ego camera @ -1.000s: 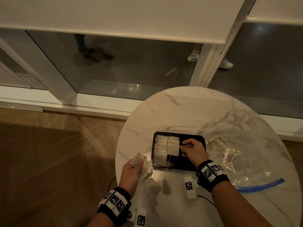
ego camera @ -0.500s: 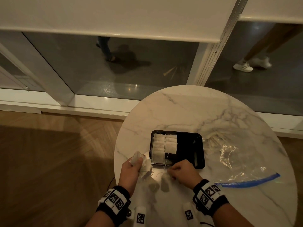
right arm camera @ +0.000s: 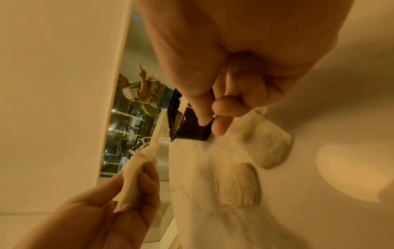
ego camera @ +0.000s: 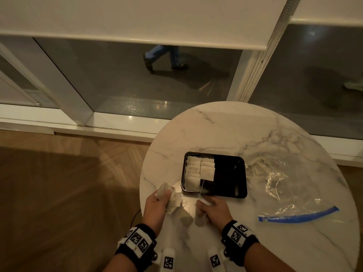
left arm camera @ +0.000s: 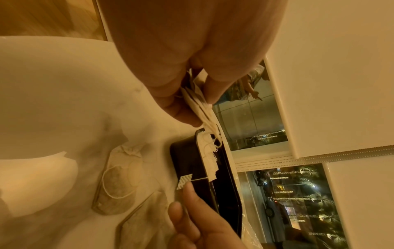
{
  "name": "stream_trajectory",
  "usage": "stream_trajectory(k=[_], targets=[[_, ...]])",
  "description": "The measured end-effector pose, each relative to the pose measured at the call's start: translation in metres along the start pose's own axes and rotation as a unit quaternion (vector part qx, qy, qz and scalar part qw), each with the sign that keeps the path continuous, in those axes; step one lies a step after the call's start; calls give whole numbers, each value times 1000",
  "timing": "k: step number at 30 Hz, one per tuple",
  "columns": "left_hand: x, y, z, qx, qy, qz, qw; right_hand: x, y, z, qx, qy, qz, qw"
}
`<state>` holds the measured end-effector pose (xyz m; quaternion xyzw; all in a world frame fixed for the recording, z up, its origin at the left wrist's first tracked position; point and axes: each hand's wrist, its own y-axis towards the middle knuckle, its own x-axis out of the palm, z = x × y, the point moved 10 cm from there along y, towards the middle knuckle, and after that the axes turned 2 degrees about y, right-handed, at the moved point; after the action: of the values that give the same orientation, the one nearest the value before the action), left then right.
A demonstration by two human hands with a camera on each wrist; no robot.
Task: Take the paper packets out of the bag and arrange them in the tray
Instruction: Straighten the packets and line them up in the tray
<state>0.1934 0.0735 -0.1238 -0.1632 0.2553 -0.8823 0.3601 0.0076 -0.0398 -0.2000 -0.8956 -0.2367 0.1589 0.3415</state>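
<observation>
A black tray (ego camera: 227, 177) sits on the round marble table (ego camera: 225, 130), and its left part holds two rows of white paper packets (ego camera: 198, 170). My left hand (ego camera: 167, 195) grips a crumpled bunch of packets (ego camera: 172, 200) just left of the tray's near corner. In front of the tray, my right hand (ego camera: 202, 202) pinches a small paper tag (left arm camera: 184, 182); its string runs up to a packet in the tray. Two more packets (ego camera: 185, 216) lie on the table between my hands. The clear zip bag (ego camera: 284, 193) lies flat to the right of the tray.
The bag's blue zip strip (ego camera: 298, 214) points toward the table's right edge. The table's left edge runs close beside my left hand, with wooden floor (ego camera: 68, 193) below. Behind the table is a glass wall (ego camera: 157, 85) where people walk past.
My right hand has drawn back from inside the tray to the table just in front of it, now pinching a tag. My left hand keeps its bunch in the same place.
</observation>
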Motion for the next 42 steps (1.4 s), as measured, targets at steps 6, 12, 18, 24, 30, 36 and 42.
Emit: stream_trajectory(k=[6, 12, 18, 24, 30, 36, 42], targets=[[-7, -2, -5, 0, 9, 16, 1000, 7, -4, -6, -5, 56, 7, 998], [-12, -1, -9, 3, 9, 17, 1000, 5, -10, -15, -5, 27, 10, 1000], [-11, -3, -5, 10, 8, 12, 1000, -8, -32, -66, -102, 0, 1, 995], [-11, 0, -9, 11, 26, 16, 999, -29, -16, -96, -108, -42, 26, 993], [-12, 0, -9, 7, 35, 16, 999, -45, 16, -104, -104, -179, 47, 977], [-13, -2, -9, 4, 23, 21, 1000, -53, 52, -93, -23, -188, 70, 980], [-11, -1, -4, 6, 8, 20, 1000, -49, 64, -79, 65, -114, 48, 990]])
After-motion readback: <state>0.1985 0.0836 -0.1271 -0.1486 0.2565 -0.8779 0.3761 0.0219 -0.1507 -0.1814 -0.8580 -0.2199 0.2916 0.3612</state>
